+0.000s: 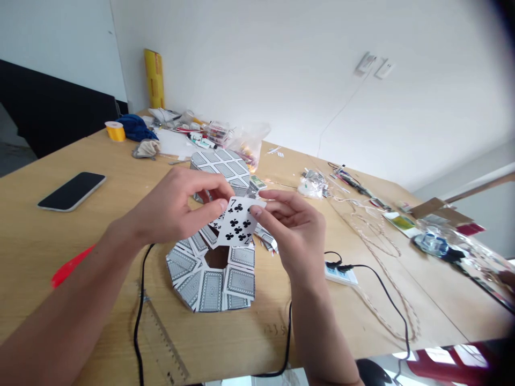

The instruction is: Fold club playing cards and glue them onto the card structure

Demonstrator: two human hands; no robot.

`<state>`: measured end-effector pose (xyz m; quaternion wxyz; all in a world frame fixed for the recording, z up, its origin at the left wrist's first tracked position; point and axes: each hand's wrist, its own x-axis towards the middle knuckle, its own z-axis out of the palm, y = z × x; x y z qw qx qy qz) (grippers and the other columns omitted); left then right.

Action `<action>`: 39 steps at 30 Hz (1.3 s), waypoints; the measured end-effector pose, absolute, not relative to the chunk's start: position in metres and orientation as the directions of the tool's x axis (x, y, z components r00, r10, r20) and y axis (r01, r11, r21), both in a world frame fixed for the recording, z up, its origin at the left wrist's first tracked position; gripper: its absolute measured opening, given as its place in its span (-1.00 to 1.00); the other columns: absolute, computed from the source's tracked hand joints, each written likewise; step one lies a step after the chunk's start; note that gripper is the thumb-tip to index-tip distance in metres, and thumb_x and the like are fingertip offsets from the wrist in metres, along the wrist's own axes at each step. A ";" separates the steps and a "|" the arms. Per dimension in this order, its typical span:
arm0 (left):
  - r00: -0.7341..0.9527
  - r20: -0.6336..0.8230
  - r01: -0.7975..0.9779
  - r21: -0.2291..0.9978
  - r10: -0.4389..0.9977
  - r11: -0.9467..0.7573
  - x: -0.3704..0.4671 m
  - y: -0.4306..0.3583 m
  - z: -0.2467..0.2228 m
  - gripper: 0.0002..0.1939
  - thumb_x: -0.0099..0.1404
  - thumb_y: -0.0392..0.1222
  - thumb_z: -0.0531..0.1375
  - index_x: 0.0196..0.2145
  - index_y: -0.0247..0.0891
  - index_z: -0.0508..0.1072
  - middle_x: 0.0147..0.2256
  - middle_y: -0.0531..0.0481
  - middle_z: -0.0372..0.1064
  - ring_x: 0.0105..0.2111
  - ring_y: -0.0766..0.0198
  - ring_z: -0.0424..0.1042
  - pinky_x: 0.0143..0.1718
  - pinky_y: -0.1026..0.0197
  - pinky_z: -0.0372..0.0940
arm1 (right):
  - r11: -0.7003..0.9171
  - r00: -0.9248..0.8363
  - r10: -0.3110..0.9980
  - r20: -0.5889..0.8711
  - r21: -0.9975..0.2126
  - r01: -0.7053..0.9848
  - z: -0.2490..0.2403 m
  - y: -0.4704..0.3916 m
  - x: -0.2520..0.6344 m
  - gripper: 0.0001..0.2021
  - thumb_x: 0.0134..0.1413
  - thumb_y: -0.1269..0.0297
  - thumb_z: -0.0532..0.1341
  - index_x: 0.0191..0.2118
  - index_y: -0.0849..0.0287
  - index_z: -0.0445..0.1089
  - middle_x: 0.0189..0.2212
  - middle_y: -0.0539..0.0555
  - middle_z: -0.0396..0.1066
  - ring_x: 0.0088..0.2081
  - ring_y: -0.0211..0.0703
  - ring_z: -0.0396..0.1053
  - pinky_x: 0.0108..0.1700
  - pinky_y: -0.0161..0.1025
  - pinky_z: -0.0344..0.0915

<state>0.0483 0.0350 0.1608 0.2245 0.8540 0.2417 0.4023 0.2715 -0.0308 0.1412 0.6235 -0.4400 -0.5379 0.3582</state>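
A seven of clubs playing card [237, 222] is held face toward me above the table. My right hand [292, 225] pinches its right edge, thumb in front and fingers behind. At the card's upper left corner, the thumb and forefinger of my left hand [183, 201] close on the edge. Below the card lies a ring of overlapping playing cards [211, 287], patterned backs up, with an opening in its middle. Behind my hands stands a rounded piece covered in card backs [225, 163]; its lower part is partly hidden by my fingers and the held card.
A phone [72, 191] and a red object [72, 266] lie at left. A clear ruler [163, 340] and black cable [139, 316] are in front. At right are a power strip [341, 275] and corded wires. Tape [115, 131], plastic bags [249, 142] and clutter line the back.
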 end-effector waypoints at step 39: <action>0.538 0.549 0.328 0.563 0.640 -0.759 0.055 0.038 0.155 -0.82 0.49 -0.09 0.24 -0.12 -0.08 0.67 -0.30 0.03 0.67 -0.33 0.26 0.57 -0.26 0.23 0.35 | 0.231 0.019 0.972 0.233 -0.971 0.055 0.133 -0.020 0.278 -0.69 0.14 0.01 0.59 -0.16 0.07 0.63 -0.28 0.05 0.67 -0.24 -0.08 0.64 -0.19 -0.15 0.60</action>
